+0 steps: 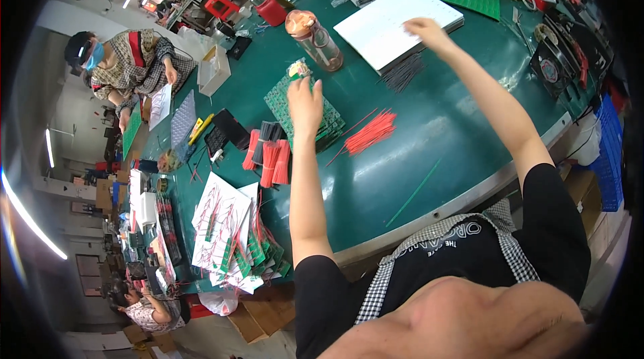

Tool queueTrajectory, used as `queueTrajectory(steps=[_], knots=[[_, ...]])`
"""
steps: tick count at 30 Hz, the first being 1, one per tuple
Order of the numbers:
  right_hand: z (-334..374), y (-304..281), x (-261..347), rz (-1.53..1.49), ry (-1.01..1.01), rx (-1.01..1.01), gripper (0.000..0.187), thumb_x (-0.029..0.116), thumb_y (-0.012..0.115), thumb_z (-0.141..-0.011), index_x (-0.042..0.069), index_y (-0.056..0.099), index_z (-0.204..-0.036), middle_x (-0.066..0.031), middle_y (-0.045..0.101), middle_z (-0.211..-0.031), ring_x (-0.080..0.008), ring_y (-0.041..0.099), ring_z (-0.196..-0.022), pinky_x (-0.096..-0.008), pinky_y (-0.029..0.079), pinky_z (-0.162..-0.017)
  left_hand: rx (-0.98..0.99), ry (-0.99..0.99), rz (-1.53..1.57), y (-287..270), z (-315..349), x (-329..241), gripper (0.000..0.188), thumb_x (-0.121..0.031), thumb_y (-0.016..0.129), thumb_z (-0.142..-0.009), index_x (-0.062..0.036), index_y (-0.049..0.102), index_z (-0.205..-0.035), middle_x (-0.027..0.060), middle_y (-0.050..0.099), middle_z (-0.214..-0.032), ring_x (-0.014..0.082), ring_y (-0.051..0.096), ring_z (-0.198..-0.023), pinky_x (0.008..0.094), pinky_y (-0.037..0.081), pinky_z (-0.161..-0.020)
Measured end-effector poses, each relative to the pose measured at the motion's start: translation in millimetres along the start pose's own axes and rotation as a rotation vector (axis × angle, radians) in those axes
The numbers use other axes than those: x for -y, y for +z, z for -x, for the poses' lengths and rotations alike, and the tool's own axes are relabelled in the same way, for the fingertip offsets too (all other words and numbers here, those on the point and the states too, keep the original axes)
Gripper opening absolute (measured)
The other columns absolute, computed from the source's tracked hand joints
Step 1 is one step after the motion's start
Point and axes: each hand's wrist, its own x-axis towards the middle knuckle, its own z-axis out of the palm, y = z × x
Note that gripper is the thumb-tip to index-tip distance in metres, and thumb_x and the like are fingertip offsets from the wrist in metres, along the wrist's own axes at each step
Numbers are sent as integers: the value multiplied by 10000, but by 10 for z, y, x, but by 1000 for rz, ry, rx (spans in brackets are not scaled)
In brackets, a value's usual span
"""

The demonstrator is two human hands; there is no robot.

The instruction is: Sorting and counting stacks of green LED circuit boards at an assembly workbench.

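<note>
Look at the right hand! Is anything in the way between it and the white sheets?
Nothing visible: the right hand is over the white sheets. I can't tell whether it's touching them.

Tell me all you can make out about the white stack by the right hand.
The white stack looks like flat paper or card sheets, roughly rectangular, with faint small marks along its top edges. Its sides look darker and layered. It lies flat but slanted in view on the green table. Dark grey wires lie against its near edge. The right hand is over its right part, fingers bent; whether they touch it is unclear.
</note>
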Motion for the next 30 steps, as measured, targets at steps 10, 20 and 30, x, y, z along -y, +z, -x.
queueTrajectory(steps=[10,20,30], knots=[[-1161,-1480,-1483,875,198,-136,685,563,442,-822,-71,586,-1039,-271,562,-1082,-390,536,-1030,-437,405,-881,232,-1053,1212,1291,-832,-585,631,-321,583,-742,42,399,-1224,292,435,-1153,422,490,-1007,545,411,-828],[-1838,-915,-1620,840,350,112,863,687,272,-800,-72,568,-1082,-260,503,-1186,-381,457,-1146,-426,345,-963,189,-1014,483,1539,-1022,-503,523,-227,625,-727,97,484,-1112,265,449,-1193,400,465,-1078,438,429,-875],[-1988,-1279,-1665,249,465,371,733,582,524,-784,-67,556,-1123,-168,599,-1068,-247,570,-964,-312,407,-867,300,-891,283,1531,-1063,-685,673,-262,708,-667,74,408,-1168,261,410,-1210,398,453,-1092,423,428,-905]])
